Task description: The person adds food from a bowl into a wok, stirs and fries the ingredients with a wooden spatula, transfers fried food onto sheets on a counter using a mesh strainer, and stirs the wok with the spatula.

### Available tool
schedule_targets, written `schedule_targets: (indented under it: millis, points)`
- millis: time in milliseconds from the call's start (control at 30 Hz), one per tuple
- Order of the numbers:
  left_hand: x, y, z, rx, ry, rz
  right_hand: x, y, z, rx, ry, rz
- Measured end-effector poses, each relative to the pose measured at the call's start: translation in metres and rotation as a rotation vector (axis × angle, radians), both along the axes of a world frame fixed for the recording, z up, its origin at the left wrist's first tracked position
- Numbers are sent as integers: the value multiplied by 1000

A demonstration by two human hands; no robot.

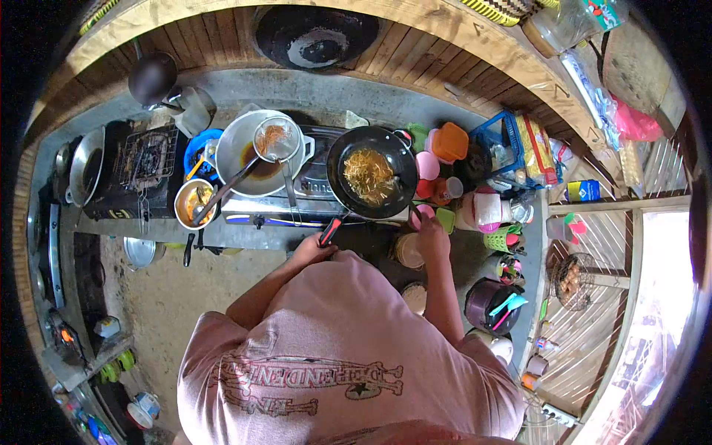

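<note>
My left hand (314,250) is closed around the black and red handle (331,231) of a black wok (345,191). The wok sits on the right side of the gas stove (314,187) and holds shredded, golden-brown food (368,176). At the wok's right edge, my right hand (432,236) is closed on what looks like a spatula, its thin handle reaching into the food; its head is hard to make out. Left of the wok stands a large grey pot (231,150) with brown liquid. A strainer (277,139) with reddish-brown bits rests across it.
A small pan of food (196,205) and a long dark ladle (222,194) are left of the stove. Further left stands a grill rack (147,157). Plastic containers (450,141) and a blue basket (512,152) crowd the right. A dark pot (491,302) stands by my right arm.
</note>
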State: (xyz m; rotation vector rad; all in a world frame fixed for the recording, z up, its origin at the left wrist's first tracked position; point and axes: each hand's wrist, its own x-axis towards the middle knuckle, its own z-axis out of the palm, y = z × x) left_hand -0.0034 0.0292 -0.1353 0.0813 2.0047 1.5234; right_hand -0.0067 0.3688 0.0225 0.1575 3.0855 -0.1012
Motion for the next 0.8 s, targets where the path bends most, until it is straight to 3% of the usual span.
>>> schedule_targets:
  millis: [100, 167, 300, 433, 500, 533, 733, 800]
  points:
    - [-8, -7, 11, 64, -50, -60, -40, -8, -36, -101, 119, 115]
    - [-12, -8, 10, -30, 129, -116, -53, -45, -16, -95, 137, 126]
    - [-8, -10, 5, 11, 30, -69, -37, -78, -13, -97, 13, 101]
    - [-7, -15, 0, 28, 101, -69, 17, -77, 16, -178, 34, 103]
    - [-11, -13, -14, 26, 111, -83, 32, -65, 18, -38, 39, 66]
    - [-13, -14, -10, 28, 113, -92, 29, -78, 50, -74, -73, -43]
    - [-16, -16, 2, 62, 53, -108, -5, -40, 14, 42, -76, -154]
    - [-14, -14, -10, 70, 14, -103, -31, -26, -28, -28, 16, -154]
